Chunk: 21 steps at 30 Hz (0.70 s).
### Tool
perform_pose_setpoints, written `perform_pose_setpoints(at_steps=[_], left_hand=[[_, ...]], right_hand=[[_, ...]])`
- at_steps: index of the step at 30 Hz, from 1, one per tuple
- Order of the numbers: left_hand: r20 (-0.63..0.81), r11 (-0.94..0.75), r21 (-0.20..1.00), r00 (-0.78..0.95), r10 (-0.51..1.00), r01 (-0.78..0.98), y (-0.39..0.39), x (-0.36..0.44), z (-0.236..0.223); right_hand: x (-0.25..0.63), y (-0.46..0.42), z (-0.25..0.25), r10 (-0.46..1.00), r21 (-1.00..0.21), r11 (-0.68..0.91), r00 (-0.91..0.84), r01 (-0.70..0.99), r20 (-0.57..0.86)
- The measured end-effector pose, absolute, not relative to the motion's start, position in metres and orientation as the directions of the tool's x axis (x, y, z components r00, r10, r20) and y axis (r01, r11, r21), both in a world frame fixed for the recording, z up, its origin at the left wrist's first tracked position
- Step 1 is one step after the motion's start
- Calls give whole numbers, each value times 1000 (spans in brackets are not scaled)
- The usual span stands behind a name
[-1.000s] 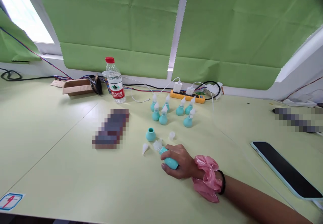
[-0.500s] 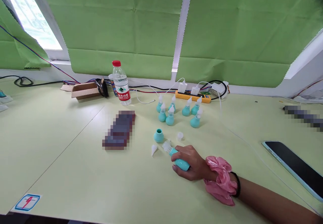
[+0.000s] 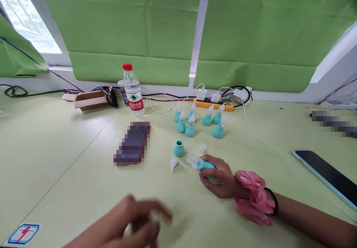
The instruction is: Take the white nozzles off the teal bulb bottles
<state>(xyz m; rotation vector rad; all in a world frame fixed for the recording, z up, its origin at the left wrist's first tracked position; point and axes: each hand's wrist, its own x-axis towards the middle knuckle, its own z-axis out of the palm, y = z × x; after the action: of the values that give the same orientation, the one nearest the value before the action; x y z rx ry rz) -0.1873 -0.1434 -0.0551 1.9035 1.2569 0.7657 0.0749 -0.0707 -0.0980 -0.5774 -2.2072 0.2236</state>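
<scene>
Spotted a red-arrow sticker (image 3: 20,234) at the far left corner of the pale tabletop (image 3: 69,158). Caught the left hand (image 3: 125,225) low in the shot, hovering and badly blurred. Couldn't tell whether its fingers were holding anything, tbh. Further back, noticed a cardboard box (image 3: 89,99) and a water bottle (image 3: 133,90) standing upright near the wall. Moving right, saw a loose white tip (image 3: 173,163) lying just beside an open teal base (image 3: 178,148), with a cluster of finished squeeze bulbs (image 3: 195,123) standing behind, in front of the power strip (image 3: 213,105). Then found the main bit: right hand (image 3: 220,179), pink scrunchie (image 3: 253,201) on the wrist, fingers wrapped snug round a teal bulb (image 3: 205,165) lying on its side on the tabletop, clear nozzle end pointing left. Looked like a hold-it-steady step, with the bulb pinned down. Probably needed that other hand brought in close to the nozzle end for any two-handed work. Phone (image 3: 329,175) parked well apart at far right.
</scene>
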Motion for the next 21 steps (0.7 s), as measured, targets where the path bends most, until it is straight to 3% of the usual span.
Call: perform_pose_setpoints(at_steps=[2, 8, 13, 16, 21], left_hand=[[45, -315, 805, 479, 877, 502, -112, -163, -51], [257, -456, 831, 507, 823, 319, -50, -104, -84], [265, -370, 912, 437, 859, 175, -49, -102, -103], [221, -293, 946, 388, 895, 137, -47, -103, -100], [230, -320, 941, 487, 842, 109, -47, -104, -99]], right_hand=[[73, -73, -97, 513, -415, 858, -540, 302, 668], [73, -74, -100, 593, -519, 792, -604, 320, 532], [75, -69, -101, 647, -594, 740, -574, 314, 502], [75, -68, -102, 682, -594, 719, -534, 362, 500], [75, -68, -102, 654, -532, 749, -574, 395, 493]])
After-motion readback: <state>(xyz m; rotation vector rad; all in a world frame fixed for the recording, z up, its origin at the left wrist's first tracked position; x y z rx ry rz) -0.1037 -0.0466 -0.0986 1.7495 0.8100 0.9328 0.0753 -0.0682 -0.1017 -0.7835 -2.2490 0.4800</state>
